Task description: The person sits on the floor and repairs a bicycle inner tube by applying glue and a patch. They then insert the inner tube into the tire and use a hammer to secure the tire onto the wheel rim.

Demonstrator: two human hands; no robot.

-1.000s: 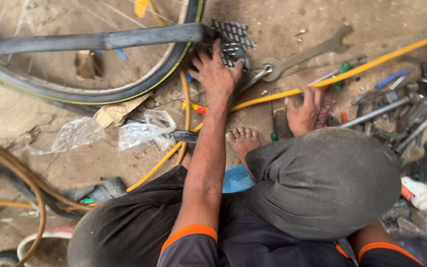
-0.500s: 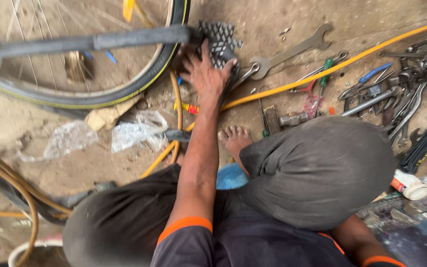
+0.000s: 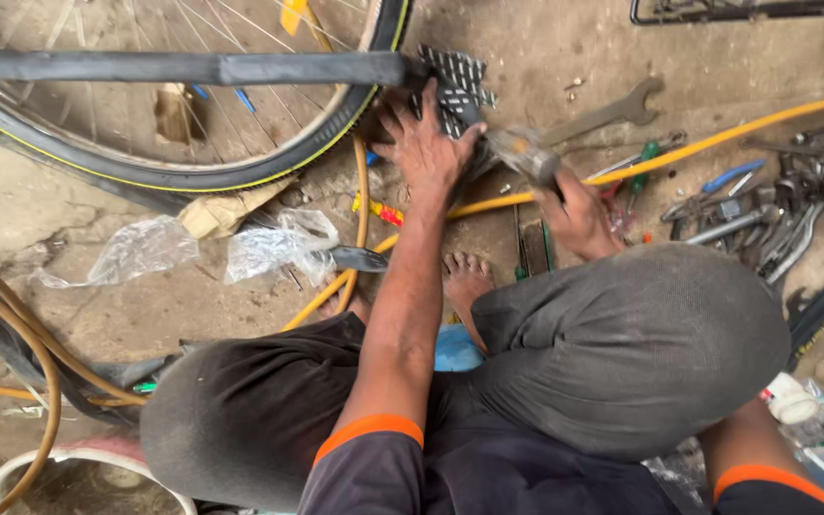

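Here the left hand (image 3: 423, 145) is pressing flat, fingers spread, on the soft, limp inner tube (image 3: 240, 69), while the right hand (image 3: 579, 212) is gripping a stiff, blurred tool (image 3: 524, 154) by its handle.

A bicycle wheel (image 3: 240, 157) and a black tube (image 3: 174, 68) are closing off the ground to the upper left, and wrenches and pliers (image 3: 765, 205) are crowding the floor to the right. A yellow hose (image 3: 717, 141) is crossing between them. Bare concrete (image 3: 545, 48) is lying open beyond the hands, above the big wrench (image 3: 612, 113).
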